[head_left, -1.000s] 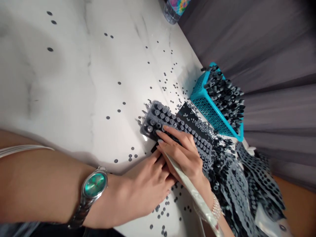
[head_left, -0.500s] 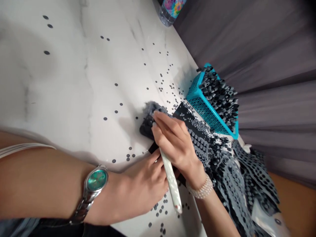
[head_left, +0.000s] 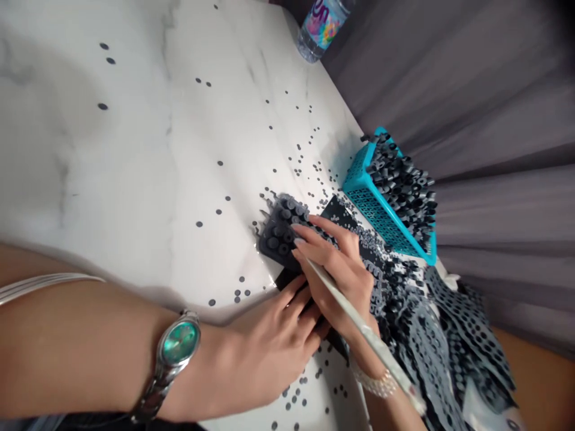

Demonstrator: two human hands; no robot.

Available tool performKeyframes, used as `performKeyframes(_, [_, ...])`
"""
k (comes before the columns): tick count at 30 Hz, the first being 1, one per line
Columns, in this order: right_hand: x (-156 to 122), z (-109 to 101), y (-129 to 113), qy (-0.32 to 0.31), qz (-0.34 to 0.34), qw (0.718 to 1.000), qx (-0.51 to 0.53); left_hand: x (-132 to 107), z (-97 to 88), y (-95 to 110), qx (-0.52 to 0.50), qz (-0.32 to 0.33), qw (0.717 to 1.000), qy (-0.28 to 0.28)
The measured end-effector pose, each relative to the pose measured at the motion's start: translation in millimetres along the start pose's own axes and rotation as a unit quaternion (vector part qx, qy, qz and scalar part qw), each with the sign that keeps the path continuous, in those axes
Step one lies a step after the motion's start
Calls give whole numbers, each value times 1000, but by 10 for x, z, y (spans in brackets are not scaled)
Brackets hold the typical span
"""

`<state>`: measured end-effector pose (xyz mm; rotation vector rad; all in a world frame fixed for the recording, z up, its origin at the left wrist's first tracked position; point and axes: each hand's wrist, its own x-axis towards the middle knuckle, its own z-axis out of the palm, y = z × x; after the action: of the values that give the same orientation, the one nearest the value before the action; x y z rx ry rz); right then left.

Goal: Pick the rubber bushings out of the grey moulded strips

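Note:
A dark grey moulded rubber sheet (head_left: 282, 234) with rows of round studs lies on a flat black board (head_left: 336, 208), its left end sticking out past the board. My left hand (head_left: 269, 344) holds the near side of the sheet and board, its fingertips partly hidden beneath my right hand. Over the studs is my right hand (head_left: 335, 269), closed around a slim, pale-handled tool (head_left: 359, 326). The handle slants back across the wrist; the tool's working tip is hidden by the fingers. Thin ragged scraps (head_left: 265, 211) stick out at the sheet's left end.
Small dark discs (head_left: 218, 212) are scattered over the white marbled table (head_left: 135, 179). A blue basket (head_left: 381, 218) full of dark tubular rubber pieces stands at the right. Perforated rubber sheets (head_left: 433, 341) pile up below it. A bottle (head_left: 321, 30) stands near the grey curtain.
My right hand has turned, so the tool's handle has swung from pointing down to pointing lower right. More of the sheet's studs now show. The whole view has shifted slightly.

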<state>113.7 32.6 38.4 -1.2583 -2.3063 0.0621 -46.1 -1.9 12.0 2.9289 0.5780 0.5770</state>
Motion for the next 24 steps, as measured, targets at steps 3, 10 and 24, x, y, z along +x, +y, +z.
performKeyframes(3, [-34,32,-24,-24,1,1000,18,13,-79,-23,24,35,999,6])
performKeyframes(10, [25,47,9,-32,-24,999,24,10,-55,-16,3,60,998,5])
performKeyframes(24, [130,89,-9,-63,-126,984,-109,45,-41,-89,-4,50,999,-17])
